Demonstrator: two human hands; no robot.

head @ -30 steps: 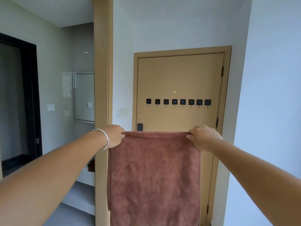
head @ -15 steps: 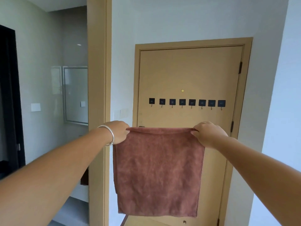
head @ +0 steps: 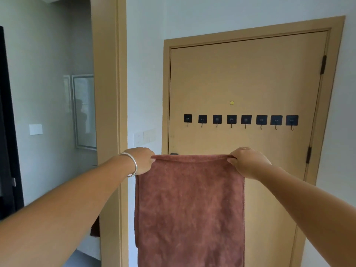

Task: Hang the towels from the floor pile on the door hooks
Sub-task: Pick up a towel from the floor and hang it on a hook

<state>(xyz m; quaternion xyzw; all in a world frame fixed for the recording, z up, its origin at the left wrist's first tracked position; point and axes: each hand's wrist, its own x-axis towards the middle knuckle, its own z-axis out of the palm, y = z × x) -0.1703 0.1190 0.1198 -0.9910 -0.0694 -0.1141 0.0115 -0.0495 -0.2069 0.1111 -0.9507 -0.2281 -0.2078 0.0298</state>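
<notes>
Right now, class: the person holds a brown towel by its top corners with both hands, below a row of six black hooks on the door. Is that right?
Not quite. The head view shows eight hooks in the row on the door, not six. The rest stands: the left hand and right hand each grip a top corner of the brown towel, held below the hooks.

Both arms are reaching forward, nearly straight, converging toward centre frame at about the same height. Left hand (head: 143, 160) is showing its back to the camera, fingers curled, pinching the top left corner of what it's holding; a silver bangle (head: 131, 164) is sitting on that wrist. Right hand (head: 248, 162) is mirroring it, knuckles up, fingers curled and thumb tucked under on the top right corner. Hands are held well apart and level, wrists roughly in line with the forearms. Both grips are looking firm, fingertips hidden.
</notes>
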